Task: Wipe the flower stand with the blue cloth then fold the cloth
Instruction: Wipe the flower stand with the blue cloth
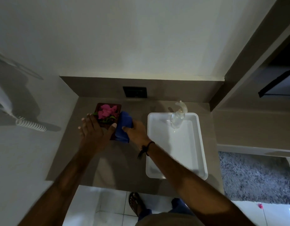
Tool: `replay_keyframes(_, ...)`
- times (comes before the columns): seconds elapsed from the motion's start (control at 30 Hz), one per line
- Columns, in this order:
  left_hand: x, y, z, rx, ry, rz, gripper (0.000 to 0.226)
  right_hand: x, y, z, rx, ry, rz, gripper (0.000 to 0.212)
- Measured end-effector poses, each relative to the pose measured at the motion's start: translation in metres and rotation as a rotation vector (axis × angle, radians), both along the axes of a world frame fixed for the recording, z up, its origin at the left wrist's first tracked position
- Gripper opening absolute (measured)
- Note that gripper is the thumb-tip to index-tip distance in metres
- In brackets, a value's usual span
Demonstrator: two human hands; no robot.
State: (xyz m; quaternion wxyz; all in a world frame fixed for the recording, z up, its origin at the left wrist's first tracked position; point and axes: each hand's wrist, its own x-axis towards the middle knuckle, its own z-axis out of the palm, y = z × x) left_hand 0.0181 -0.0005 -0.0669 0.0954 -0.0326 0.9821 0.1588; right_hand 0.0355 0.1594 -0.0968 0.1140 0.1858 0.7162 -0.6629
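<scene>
The flower stand is a small dark-brown box with pink flowers and green leaves on top, standing on the grey-brown counter near the back left. My left hand grips its near side, thumb on the right corner, fingers along the left. The blue cloth is bunched against the stand's right side. My right hand presses on the cloth and holds it there.
A white rectangular tray lies to the right with a clear spray bottle in its far end. A dark wall plate sits behind. A coiled white cord hangs at the left wall. A grey rug lies on the floor.
</scene>
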Motion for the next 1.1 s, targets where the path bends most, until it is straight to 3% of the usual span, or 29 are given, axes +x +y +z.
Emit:
replay_keyframes(0.13,0.004,0.0,0.001,-0.108,0.024,-0.039,0.112,-0.002,-0.008,-0.021,0.256,0.008,0.112,0.013)
replay_keyframes(0.3,0.005,0.004,0.009,-0.112,0.031,-0.038,0.105,-0.027,-0.001,-0.031,0.399,-0.066,0.158,0.018)
replay_keyframes(0.53,0.006,0.007,0.011,-0.008,0.006,0.009,0.106,-0.017,-0.001,-0.034,0.294,-0.168,0.124,0.02)
replay_keyframes(0.8,0.003,0.006,0.008,-0.015,-0.018,0.03,0.107,-0.02,0.013,0.023,-0.181,-0.012,-0.072,0.015)
replay_keyframes(0.9,0.003,0.008,0.007,-0.015,-0.009,0.03,0.106,-0.009,0.013,0.018,-0.125,0.024,-0.051,0.024)
replay_keyframes(1.1,0.0,0.001,0.002,-0.117,-0.06,-0.04,0.11,-0.009,-0.01,-0.003,0.146,-0.022,0.087,0.014)
